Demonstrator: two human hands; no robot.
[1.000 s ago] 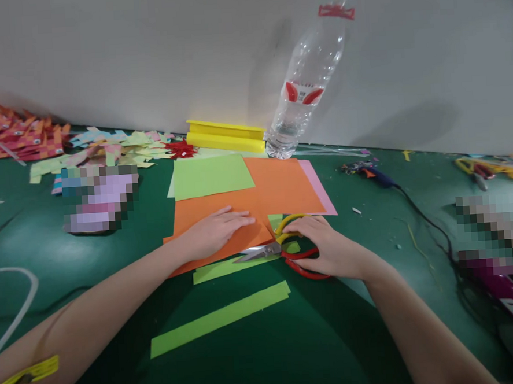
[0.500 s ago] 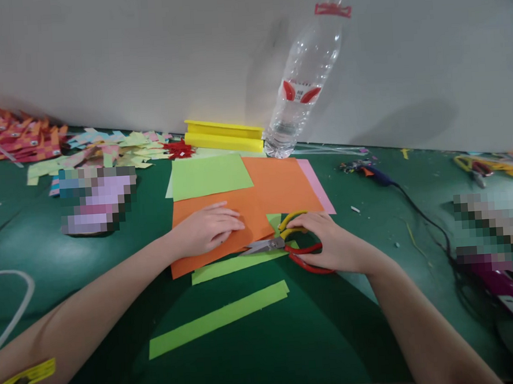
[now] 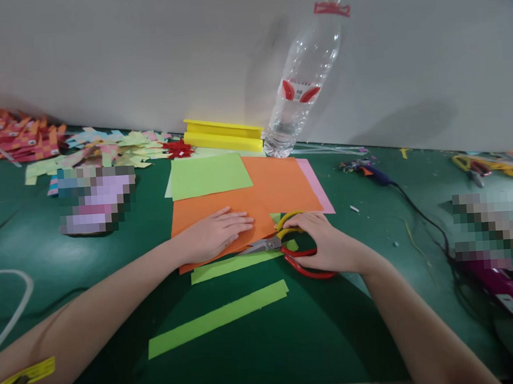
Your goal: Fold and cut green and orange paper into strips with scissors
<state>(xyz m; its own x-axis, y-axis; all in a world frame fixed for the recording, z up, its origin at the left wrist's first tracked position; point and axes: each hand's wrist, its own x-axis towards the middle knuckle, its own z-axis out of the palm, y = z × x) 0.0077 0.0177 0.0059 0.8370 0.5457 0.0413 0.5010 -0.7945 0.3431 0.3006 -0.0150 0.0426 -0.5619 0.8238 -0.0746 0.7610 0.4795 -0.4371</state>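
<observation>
My left hand [image 3: 215, 234] lies flat on the orange paper [image 3: 277, 185], fingers stretched out to the right. My right hand [image 3: 324, 243] grips a pair of scissors [image 3: 272, 244] with one yellow and one red handle loop. The blades point left along the front edge of the orange paper, their tips near my left fingers. A light green sheet [image 3: 212, 176] lies on the back left of the orange paper. Just in front of the blades is a green paper strip [image 3: 226, 267], and nearer to me lies another green strip [image 3: 216, 319].
A tall plastic bottle [image 3: 298, 91] stands by the wall, beside a folded yellow piece [image 3: 222, 137]. At the back left are paper scraps [image 3: 127, 148] and woven orange-red pieces [image 3: 22, 137]. A blurred phone-like object [image 3: 100, 201] lies left; a purple device [image 3: 501, 290] with a cable lies right.
My left hand has slid slightly to the right on the orange paper, whose near left corner has shifted right too. The scissors stay at nearly the same place in my right hand.
</observation>
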